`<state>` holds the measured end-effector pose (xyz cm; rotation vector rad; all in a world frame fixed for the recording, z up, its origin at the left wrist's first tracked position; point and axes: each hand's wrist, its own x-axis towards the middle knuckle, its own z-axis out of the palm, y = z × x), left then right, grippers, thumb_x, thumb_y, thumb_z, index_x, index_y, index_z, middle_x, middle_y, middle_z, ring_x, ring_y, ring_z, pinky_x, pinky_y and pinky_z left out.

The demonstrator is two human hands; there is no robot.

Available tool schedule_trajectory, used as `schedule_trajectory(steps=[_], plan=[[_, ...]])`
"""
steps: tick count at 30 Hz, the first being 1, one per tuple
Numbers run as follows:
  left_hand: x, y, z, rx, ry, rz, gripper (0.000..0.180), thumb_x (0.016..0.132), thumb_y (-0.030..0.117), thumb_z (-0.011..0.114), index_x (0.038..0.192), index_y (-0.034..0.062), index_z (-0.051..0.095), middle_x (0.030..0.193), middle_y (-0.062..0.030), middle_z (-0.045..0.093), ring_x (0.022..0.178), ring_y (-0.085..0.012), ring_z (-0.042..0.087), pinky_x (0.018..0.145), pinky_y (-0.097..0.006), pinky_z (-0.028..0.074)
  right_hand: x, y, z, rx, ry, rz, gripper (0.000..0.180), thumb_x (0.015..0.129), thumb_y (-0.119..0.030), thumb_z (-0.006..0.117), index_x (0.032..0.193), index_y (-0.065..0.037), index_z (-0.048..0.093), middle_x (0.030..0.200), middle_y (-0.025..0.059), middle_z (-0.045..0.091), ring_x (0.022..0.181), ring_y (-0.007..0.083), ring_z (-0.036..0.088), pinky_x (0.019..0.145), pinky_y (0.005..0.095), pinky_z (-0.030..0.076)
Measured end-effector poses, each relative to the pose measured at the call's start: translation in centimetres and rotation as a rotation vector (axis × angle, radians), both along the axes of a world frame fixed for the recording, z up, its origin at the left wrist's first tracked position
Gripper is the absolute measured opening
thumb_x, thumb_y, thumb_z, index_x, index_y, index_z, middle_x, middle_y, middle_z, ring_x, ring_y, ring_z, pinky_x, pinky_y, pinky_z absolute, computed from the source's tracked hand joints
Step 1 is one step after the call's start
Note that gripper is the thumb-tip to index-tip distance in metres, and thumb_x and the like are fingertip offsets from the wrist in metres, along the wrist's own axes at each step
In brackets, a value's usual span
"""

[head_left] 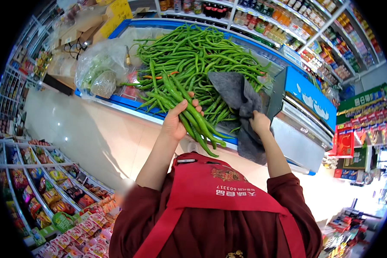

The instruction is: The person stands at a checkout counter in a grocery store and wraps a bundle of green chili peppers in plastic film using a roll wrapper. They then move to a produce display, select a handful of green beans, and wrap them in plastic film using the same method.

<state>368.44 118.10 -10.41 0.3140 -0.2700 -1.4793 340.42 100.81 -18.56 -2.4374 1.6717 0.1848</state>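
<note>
A bunch of long green chili peppers is gripped in my left hand, its tips hanging over the front edge of the blue-rimmed display case. My right hand is closed on a dark grey cloth. The cloth drapes partly over the peppers on the case and hangs down past its front edge. Beyond both hands lies a broad heap of green chili peppers, with an orange-red one among them.
A clear plastic bag with green contents sits at the case's left end, beside a knife with a pale handle. A blue-and-silver machine stands at the right. Snack shelves are at lower left; bottle shelves line the back.
</note>
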Motion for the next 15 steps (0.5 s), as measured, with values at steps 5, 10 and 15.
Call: schedule_trajectory(steps=[5,10,15], plan=[[-3.4,0.7,-1.9,0.227,-0.182,-0.048,0.032,0.085,0.017,0.059,0.113,0.0075,0.048,0.091,-0.0076,0.055,0.086,-0.0222,0.055,0.083,-0.04,0.046,-0.7,4.2,14.8,0.224,-0.89,-0.085,0.025,0.072,-0.023,0.067,0.081,0.0,0.064,0.084,0.0142,0.064,0.076,0.0305,0.06,0.069,0.0358,0.045],[-10.0,1.3,-2.3,0.221,-0.066,-0.106,0.041,0.091,0.031,0.048,0.127,0.0111,0.044,0.126,-0.0079,0.048,0.111,-0.021,0.05,0.093,-0.036,0.044,5.2,11.3,15.0,-0.058,-0.926,0.521,0.041,0.076,-0.021,0.064,0.112,-0.002,0.054,0.117,0.0191,0.05,0.109,0.0334,0.048,0.092,0.0371,0.04],[-9.1,4.5,-7.3,0.458,-0.041,0.103,0.039,0.095,0.031,0.037,0.125,0.009,0.045,0.125,-0.0106,0.051,0.113,-0.0277,0.05,0.098,-0.043,0.039,4.5,19.5,8.3,0.029,-0.658,0.504,0.052,0.079,-0.018,0.062,0.126,-0.006,0.043,0.121,0.0212,0.046,0.111,0.0352,0.047,0.091,0.0397,0.042]])
